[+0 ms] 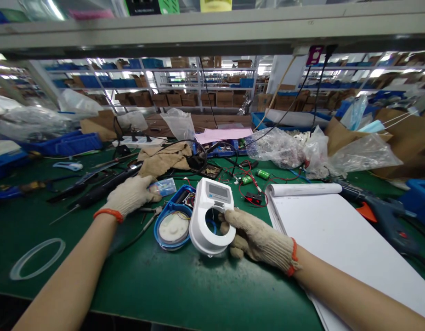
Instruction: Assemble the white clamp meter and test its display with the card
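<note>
A: R hand?
B: Gloved, fingers curled round the lower right edge of the white cover. Firm hold. Cover's tilted up off the green mat, small grey screen at the top, round hole in the middle.

A: L hand?
B: Also gloved, orange cuff. Fingers closed on a small clear bag, pinched at its left end. Bag sits just above the blue shell.

A: Blue shell where?
B: Flat on the mat, btwn the two hands, touching the cover's left side. White disc inside, wires at its top end.

A: Other stuff nearby?
B: Open notepad to the R, blank page, under the R forearm. Two green batteries w/ red wires behind the cover. Tan cloth behind the L hand. Dark tool lying left of the L hand, partly under it. Clear ring on the mat, well apart at far L. Glue gun past the notepad, R side. Crumpled plastic bags further back.

A: Tweezers?
B: Thin metal thing below the L hand, can't tell what.
</note>
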A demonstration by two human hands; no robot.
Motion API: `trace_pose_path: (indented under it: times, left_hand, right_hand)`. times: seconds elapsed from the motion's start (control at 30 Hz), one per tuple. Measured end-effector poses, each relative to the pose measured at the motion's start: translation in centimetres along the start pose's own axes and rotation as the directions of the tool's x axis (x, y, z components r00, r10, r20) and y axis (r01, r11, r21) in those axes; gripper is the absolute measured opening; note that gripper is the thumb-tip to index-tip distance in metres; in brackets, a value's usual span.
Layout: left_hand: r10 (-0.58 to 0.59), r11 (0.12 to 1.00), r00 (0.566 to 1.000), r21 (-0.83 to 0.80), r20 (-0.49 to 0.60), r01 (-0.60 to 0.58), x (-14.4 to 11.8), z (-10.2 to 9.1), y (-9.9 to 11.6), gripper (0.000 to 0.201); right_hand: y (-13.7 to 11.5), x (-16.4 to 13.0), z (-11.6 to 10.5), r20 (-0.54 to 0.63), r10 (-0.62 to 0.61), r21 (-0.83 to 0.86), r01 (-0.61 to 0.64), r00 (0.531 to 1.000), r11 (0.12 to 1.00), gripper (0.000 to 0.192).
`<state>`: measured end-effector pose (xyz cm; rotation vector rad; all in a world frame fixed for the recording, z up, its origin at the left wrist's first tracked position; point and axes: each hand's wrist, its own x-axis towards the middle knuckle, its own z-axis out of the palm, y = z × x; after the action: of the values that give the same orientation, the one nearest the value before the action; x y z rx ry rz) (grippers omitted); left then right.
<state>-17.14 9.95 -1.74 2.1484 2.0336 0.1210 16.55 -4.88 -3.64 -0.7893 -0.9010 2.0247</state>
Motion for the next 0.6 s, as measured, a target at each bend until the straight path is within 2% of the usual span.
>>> trace_pose_path:
  times: [0.1, 0.17, 0.23, 0.33, 0.43, 0.5, 0.6]
  left_hand:
    - [-0.185, 0.979, 0.978, -0.102, -0.095, 0.175, -0.8, -1.1, 0.5, 0.061]
    - [-0.297, 0.942, 0.936, -0.219, -0.186, 0.255, -1.8, -1.8, 0.8, 0.064]
    - [-0.387, 0.883, 0.883, -0.381, -0.264, 0.273, -3.4, -2.1, 1.3, 0.065]
    - [-0.475, 0.740, 0.808, -0.655, -0.350, 0.151, -6.6, -1.6, 2.5, 0.059]
    - [-0.551, 0.568, 0.739, -0.823, -0.388, -0.010, -10.0, -0.6, 4.5, 0.056]
    - [-0.579, 0.468, 0.725, -0.880, -0.373, -0.079, -11.9, -0.2, 5.8, 0.055]
    - [-0.582, 0.314, 0.751, -0.938, -0.313, -0.148, -13.6, -0.1, 7.6, 0.050]
  right_hand:
    - [-0.2, -0.2, 0.3, 0.009, 0.008, -0.015, -0.008, 1.000, 1.000, 0.055]
    - [-0.2, -0.2, 0.3, 0.016, 0.001, -0.022, 0.000, 1.000, 1.000, 0.056]
    - [-0.1, -0.2, 0.3, 0.020, -0.010, -0.035, 0.010, 1.000, 0.999, 0.056]
    - [0.1, -0.2, 0.2, 0.030, -0.030, -0.061, 0.031, 0.999, 0.998, 0.055]
    - [0.2, -0.2, 0.1, 0.044, -0.036, -0.075, 0.040, 0.998, 0.996, 0.050]
    - [0.2, -0.3, 0.1, 0.039, -0.026, -0.082, 0.029, 0.999, 0.996, 0.046]
    - [0.1, -0.4, -0.1, 0.024, -0.007, -0.074, 0.009, 1.000, 0.997, 0.046]
